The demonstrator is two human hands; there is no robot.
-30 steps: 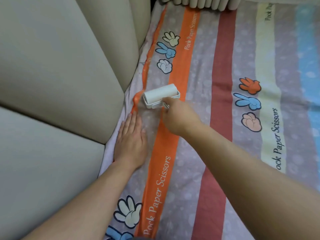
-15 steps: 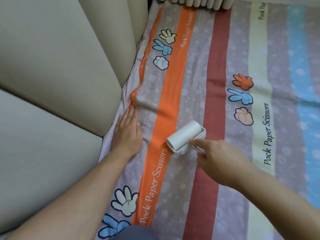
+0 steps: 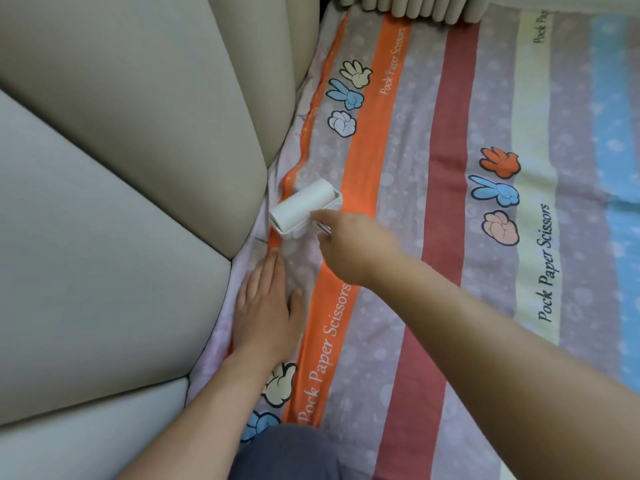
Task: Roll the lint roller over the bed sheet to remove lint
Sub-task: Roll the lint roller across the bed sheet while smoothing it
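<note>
a: right hand [image 3: 356, 245]?
b: arm stretched forward, fingers curled round handle of lint roller [image 3: 305, 209], on striped bed sheet [image 3: 450, 216] beside beige headboard [image 3: 138, 133].
a: left hand [image 3: 266, 313]?
b: flat on sheet, fingers straight.

The bed sheet [image 3: 450, 237] is thin cloth, matt, printed with flat-coloured stripes and cartoon hands. It lies mostly smooth, with small puckers along the bed's left edge. The lint roller [image 3: 304, 206] carries a white paper roll, matt and smooth, seated in a white plastic frame with a faint gloss. A thin bright shaft [image 3: 323, 228] running into the right hand [image 3: 356, 247] looks like metal. The beige padded panels [image 3: 121, 168] along the bed's left edge have a smooth, leather-like skin with a soft sheen.
</note>
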